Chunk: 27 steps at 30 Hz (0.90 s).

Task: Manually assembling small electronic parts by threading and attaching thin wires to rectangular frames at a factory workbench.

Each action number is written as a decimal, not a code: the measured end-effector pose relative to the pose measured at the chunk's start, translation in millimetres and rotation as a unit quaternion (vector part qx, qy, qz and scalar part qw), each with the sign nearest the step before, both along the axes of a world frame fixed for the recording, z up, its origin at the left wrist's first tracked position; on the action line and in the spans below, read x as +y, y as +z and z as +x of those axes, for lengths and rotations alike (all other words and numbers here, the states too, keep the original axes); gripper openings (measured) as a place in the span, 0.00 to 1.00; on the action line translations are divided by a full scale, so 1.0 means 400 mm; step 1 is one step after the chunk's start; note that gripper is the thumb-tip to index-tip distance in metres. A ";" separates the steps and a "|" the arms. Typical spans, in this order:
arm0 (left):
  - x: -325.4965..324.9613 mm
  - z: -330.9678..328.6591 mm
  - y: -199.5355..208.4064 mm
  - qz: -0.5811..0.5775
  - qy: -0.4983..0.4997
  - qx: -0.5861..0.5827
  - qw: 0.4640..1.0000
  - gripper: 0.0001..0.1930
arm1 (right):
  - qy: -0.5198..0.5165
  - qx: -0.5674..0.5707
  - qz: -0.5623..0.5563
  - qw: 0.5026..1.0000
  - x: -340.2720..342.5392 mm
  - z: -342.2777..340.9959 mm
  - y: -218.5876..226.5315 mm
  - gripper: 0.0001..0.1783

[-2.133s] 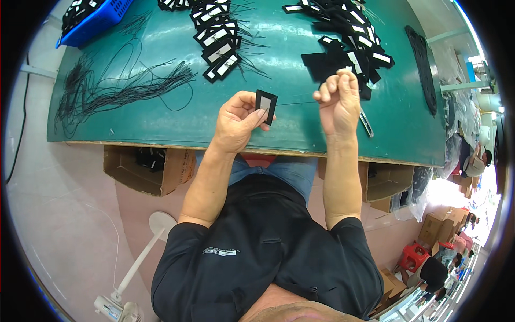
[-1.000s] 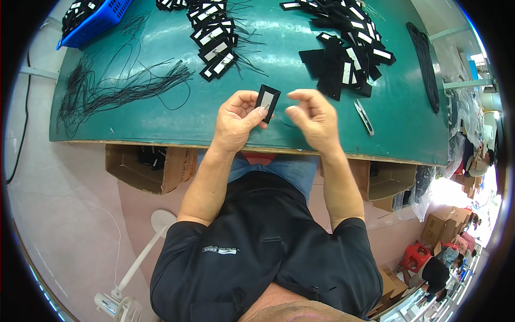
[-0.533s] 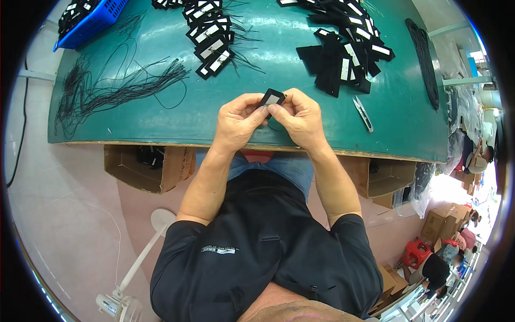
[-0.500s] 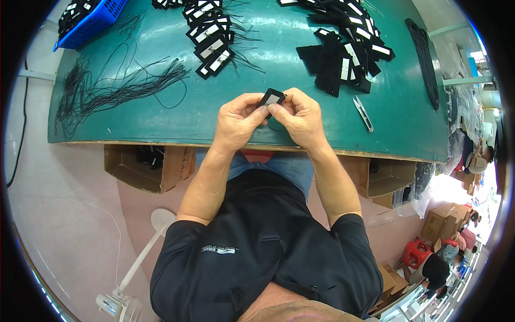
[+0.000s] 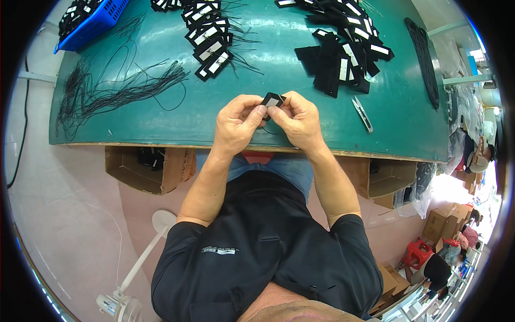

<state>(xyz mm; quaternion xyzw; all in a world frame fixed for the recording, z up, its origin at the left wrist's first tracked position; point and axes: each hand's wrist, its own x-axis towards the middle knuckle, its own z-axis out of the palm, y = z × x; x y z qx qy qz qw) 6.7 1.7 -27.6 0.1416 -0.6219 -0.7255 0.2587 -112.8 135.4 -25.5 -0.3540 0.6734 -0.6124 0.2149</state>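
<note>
Near the front edge of the table, my left hand [image 5: 237, 121] and my right hand [image 5: 300, 119] pinch a small flat black piece with a pale rectangular panel [image 5: 272, 102] between them. Both thumbs press on its lower part, and the fingers behind it are mostly hidden. A thin dark cord [image 5: 271, 131] curves out below it between the hands. Farther off lie a row of similar black pieces with cords [image 5: 213, 53] and, to the right, a heap of black pieces with white panels [image 5: 343, 59]. Thread snips [image 5: 362, 114] rest right of my right hand.
Loose dark cords [image 5: 129, 88] spread over the green table [image 5: 241, 80] at left; a bundled hank of cord [image 5: 422, 61] lies at right. A blue basket [image 5: 96, 24] of black pieces stands far left. Cardboard boxes [image 5: 394, 180] sit under the table edge. People work at the far right.
The black piece has tipped slightly and sits a little lower between my fingers. Both hands stay nearly in place, with small finger shifts.
</note>
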 end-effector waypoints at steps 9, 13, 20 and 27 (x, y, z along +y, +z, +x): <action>-0.040 0.016 0.023 -0.380 0.103 0.049 0.918 0.08 | 0.020 -0.009 -0.024 0.999 0.038 -0.018 0.033 0.03; -0.061 0.030 0.046 -0.479 0.126 0.104 0.863 0.09 | -0.011 -0.208 -0.125 0.970 0.055 -0.053 0.053 0.04; -0.101 0.077 0.093 -0.608 0.107 0.154 0.772 0.13 | -0.010 0.033 0.009 0.999 0.036 -0.010 0.178 0.05; -0.108 0.092 0.106 -0.638 0.092 0.207 0.736 0.13 | 0.091 0.199 -0.051 0.975 -0.003 0.013 0.211 0.08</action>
